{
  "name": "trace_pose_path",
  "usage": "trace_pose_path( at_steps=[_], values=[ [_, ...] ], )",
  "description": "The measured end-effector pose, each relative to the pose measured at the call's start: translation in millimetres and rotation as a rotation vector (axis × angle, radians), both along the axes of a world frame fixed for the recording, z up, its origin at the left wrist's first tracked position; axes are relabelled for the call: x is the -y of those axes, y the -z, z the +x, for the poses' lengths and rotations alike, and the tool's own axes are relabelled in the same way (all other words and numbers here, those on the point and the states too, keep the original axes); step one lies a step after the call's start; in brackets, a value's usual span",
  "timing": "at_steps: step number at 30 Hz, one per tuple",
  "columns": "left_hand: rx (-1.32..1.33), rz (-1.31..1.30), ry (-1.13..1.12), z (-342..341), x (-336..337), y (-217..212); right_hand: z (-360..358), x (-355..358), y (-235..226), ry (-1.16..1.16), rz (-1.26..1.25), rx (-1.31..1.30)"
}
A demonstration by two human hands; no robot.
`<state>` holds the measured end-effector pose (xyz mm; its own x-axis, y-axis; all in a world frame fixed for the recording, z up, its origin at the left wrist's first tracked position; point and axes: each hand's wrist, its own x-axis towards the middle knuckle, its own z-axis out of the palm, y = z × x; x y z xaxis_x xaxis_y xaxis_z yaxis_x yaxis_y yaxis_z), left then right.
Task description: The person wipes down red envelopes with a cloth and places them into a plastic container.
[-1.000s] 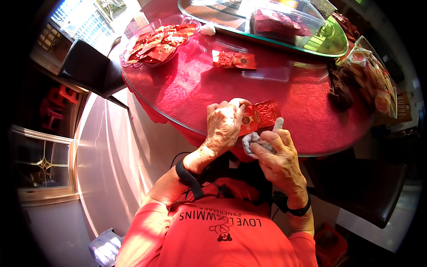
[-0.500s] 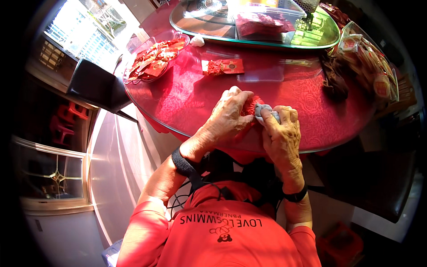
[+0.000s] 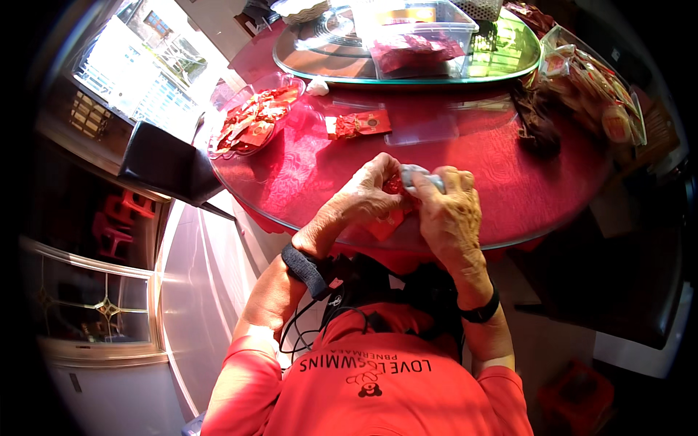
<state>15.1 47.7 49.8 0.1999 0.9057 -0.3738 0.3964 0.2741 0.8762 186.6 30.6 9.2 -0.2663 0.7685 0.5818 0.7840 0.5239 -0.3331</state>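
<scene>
- Evidently light, the red packet point(image 3: 384, 227) sits low between the two hands, over the near edge of the red-covered table point(image 3: 502, 178).
- Its surface shines and looks crinkled near the top, so I judge it thin, soft-walled and a little slippery; the flat lower end seems likely to bend easily.
- The left hand point(image 3: 361, 192) has thumb and fingers brought together on the packet's upper left part.
- The right hand point(image 3: 451, 211) has thumb and fingers clamped on a grey cloth point(image 3: 409, 173), bunched at the packet's far right; whether its fingertips also touch the packet I cannot tell.
- A pinch on the side edges or a corner should suit it best; hard squeezing at the middle might crease it.
- Farther off, a similar packet point(image 3: 361, 124) lies flat, and more fill the clear bowl point(image 3: 300, 93) at far left.
</scene>
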Motion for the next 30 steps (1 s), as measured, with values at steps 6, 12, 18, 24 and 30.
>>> trace_pose_path(
  at_steps=[6,12,18,24,30],
  values=[
    [0.253,0.264,-0.318,-9,6,11,37,6,9,0.093,-0.001,0.028],
    [0.303,0.289,-0.462,-15,8,37,9,11,-3,0.038,0.162,-0.13],
    [0.372,0.333,-0.511,-10,4,44,-26,15,14,-0.207,0.037,0.054],
    [0.404,0.242,-0.49,-19,8,41,22,19,-12,-0.527,-0.129,0.069],
    [0.331,0.189,-0.353,-30,12,38,12,17,-24,-0.423,-0.086,-0.194]
  ],
)
